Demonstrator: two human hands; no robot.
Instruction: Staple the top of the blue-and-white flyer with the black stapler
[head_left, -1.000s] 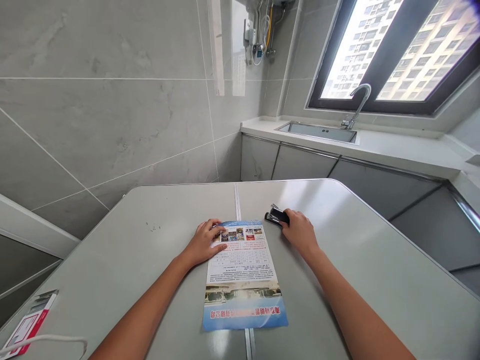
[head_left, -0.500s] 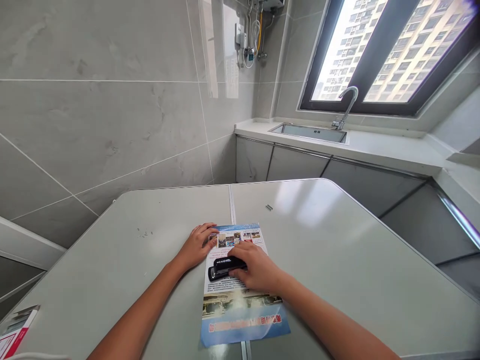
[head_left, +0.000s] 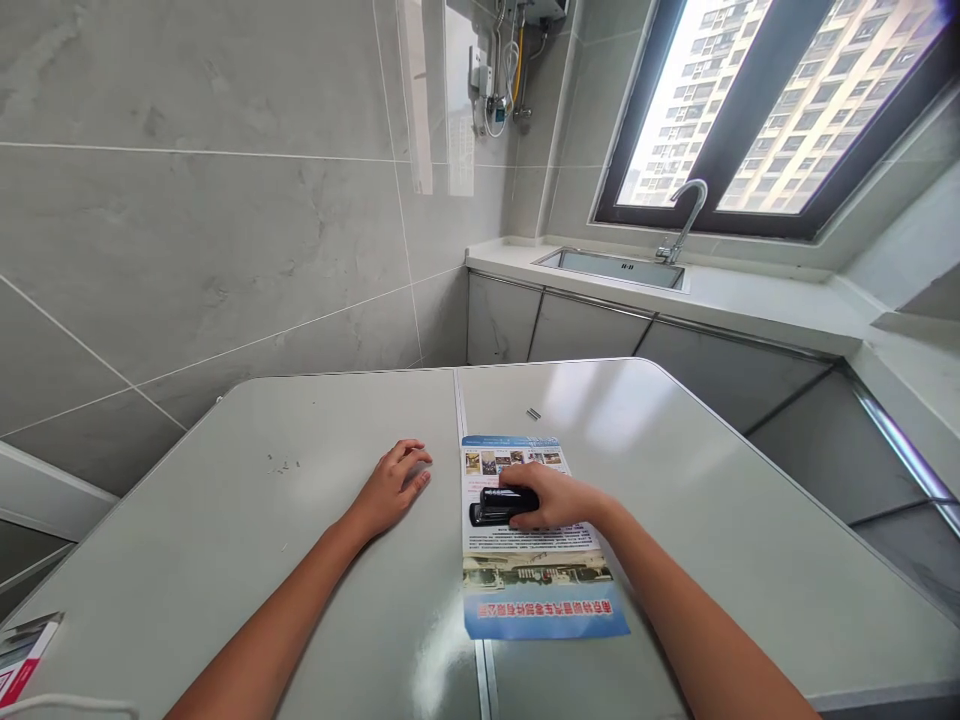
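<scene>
A printed colour flyer [head_left: 536, 575] lies flat on the grey table [head_left: 712, 500], just right of the table's centre seam. A black stapler [head_left: 499, 505] rests across the flyer's upper half. My right hand [head_left: 551, 497] is closed around the stapler and presses it onto the paper. My left hand [head_left: 394, 488] lies open and flat on the bare tabletop, left of the flyer and apart from it.
A small strip of staples [head_left: 533, 413] lies on the table beyond the flyer. A red-and-white box [head_left: 22, 655] with a white cable sits at the table's near left corner. A counter with sink [head_left: 615, 266] and tap [head_left: 684, 215] runs under the window behind.
My right hand brought the stapler from the table's far side onto the flyer. The flyer then slid right with the stapler on it, and my left hand came off the paper onto the bare table.
</scene>
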